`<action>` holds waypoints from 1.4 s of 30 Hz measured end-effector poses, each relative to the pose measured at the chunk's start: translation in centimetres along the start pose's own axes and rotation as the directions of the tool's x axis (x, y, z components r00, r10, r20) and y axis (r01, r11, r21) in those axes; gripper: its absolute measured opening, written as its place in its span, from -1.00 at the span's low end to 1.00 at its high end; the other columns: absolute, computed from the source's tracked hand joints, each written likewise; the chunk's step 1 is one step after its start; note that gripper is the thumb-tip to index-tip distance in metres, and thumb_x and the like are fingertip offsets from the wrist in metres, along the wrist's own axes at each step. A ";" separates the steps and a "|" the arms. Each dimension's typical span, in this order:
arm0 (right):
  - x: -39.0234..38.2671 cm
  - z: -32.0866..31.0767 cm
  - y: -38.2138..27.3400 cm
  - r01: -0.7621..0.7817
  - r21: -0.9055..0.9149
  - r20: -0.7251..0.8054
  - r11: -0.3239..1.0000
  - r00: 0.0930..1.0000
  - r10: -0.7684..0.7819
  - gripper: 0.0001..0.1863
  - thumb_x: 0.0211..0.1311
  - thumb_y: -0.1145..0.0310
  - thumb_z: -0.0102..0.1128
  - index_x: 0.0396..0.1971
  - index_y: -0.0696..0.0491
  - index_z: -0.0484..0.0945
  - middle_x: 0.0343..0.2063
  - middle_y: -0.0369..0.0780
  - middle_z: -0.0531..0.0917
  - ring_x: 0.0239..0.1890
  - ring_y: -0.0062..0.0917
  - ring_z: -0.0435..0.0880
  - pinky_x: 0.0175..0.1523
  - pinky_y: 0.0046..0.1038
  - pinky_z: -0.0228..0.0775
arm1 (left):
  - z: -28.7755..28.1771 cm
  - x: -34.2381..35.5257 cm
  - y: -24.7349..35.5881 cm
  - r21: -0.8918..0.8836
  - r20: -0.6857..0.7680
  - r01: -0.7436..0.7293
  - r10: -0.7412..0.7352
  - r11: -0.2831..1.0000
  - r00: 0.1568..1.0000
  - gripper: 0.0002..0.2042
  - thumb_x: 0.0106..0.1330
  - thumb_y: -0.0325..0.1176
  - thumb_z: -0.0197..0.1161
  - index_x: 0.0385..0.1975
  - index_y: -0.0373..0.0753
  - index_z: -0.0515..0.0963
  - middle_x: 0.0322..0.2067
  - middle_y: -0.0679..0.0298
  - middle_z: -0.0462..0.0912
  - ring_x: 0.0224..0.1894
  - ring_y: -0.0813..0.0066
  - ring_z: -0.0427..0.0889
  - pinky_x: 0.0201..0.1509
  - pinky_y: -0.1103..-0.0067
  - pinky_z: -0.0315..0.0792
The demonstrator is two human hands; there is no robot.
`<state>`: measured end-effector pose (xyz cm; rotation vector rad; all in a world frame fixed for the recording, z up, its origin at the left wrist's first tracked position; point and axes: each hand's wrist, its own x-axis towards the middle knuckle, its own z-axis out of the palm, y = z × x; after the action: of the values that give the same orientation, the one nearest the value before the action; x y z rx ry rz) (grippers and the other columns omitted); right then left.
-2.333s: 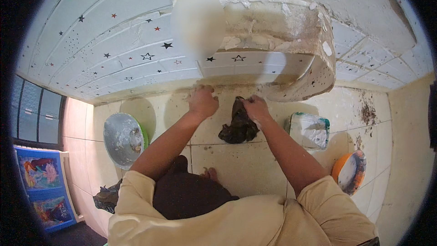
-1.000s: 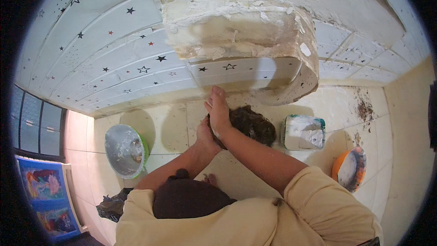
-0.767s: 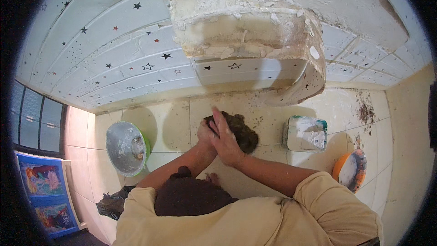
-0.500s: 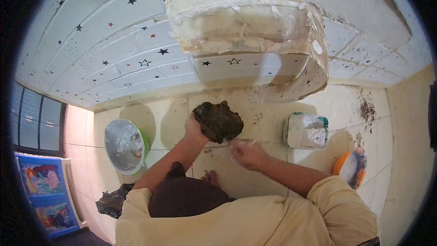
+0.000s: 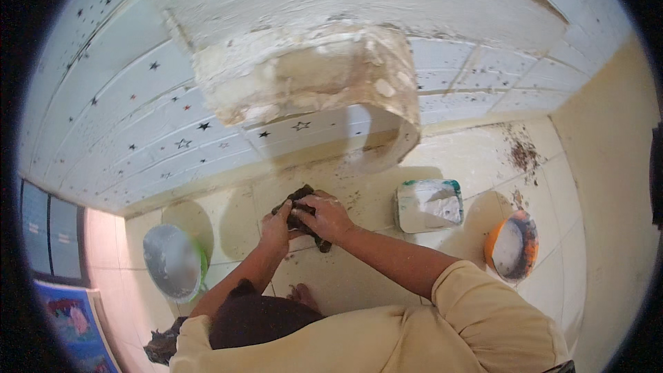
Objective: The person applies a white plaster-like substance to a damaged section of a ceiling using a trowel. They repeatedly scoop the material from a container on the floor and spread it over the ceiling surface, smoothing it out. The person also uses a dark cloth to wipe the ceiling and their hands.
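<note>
A crumpled dark brown cloth (image 5: 304, 193) is bunched between my two hands, low over the tiled floor. My left hand (image 5: 276, 228) grips it from the left side. From the right, my right hand (image 5: 329, 218) closes over it, fingers pressed into the folds. One end of the cloth sticks out beyond the hands at the top and another hangs down below the right hand. Part of the bundle is hidden behind my fingers.
A white wall panel with peeling patches (image 5: 311, 72) curls out ahead. A green-rimmed grey basin (image 5: 166, 266) stands left, beside a black plastic bag (image 5: 164, 343). To the right are a square tub of white paste (image 5: 421, 211) and an orange bowl (image 5: 510, 247). Dark debris (image 5: 523, 150) dots the floor.
The cloth was spread wider in my left hand, with the right hand at its lower edge; now both hands squeeze it into a narrower bundle. The view has shifted and tilted.
</note>
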<state>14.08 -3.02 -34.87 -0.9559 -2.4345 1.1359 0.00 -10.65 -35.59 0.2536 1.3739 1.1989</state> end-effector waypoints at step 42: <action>-14.5 -18.0 18.3 -0.240 -0.930 -0.114 0.279 0.909 0.402 -0.72 -0.07 0.27 0.16 -0.31 0.03 0.61 -0.19 -0.11 0.46 -0.09 -0.28 0.42 -0.10 -0.33 0.30 | -2.0 -6.1 8.5 0.890 0.311 -0.294 0.009 0.348 0.950 -0.53 0.16 -0.25 0.31 0.02 -0.34 0.40 -0.06 0.11 0.52 -0.18 0.40 0.56 -0.13 0.52 0.47</action>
<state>42.02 6.07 -36.96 -1.7822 -3.0657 -0.4059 -4.41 -12.46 -26.07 1.3591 1.6937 0.3171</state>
